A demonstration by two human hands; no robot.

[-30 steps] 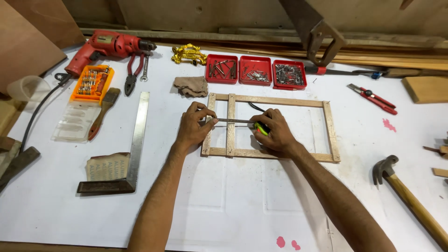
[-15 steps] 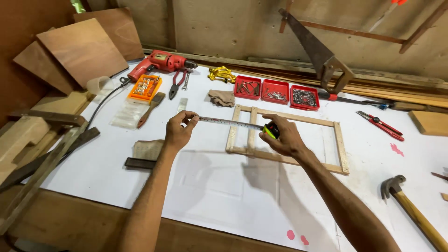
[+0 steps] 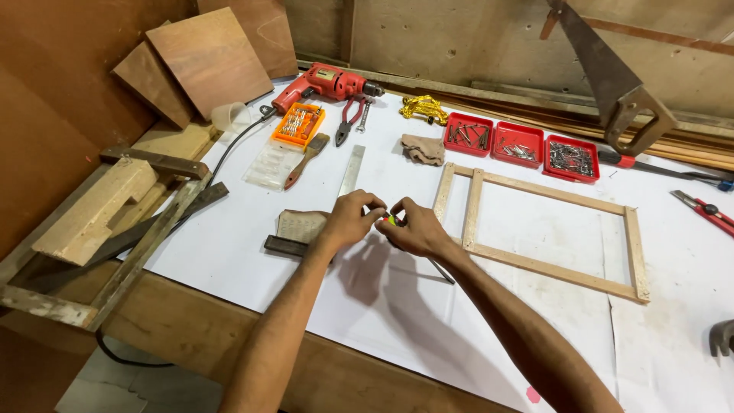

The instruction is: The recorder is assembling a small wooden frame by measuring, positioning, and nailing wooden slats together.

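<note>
My left hand [image 3: 352, 219] and my right hand [image 3: 418, 231] meet over the white paper, just left of the wooden frame [image 3: 552, 269]. Between their fingertips sits a small yellow-green tape measure [image 3: 392, 221], mostly hidden; both hands pinch it. No length of tape shows. A dark pencil [image 3: 441, 271] lies on the paper under my right wrist. Beside my left hand are a sandpaper block [image 3: 300, 223] and a try square [image 3: 351, 171] with a dark handle.
At the back lie a red drill [image 3: 325, 80], pliers [image 3: 347, 122], an orange bit case [image 3: 298, 125], a brush [image 3: 306, 160], a cloth [image 3: 422, 149] and three red trays [image 3: 518, 144]. A hand saw [image 3: 612, 80] leans right. Wood scraps [image 3: 99, 206] crowd the left edge; a hammer [image 3: 721, 338] is far right.
The tape, stretched out across the frame between my hands before, is drawn back in. Both hands came together left of the frame. The view has swung left.
</note>
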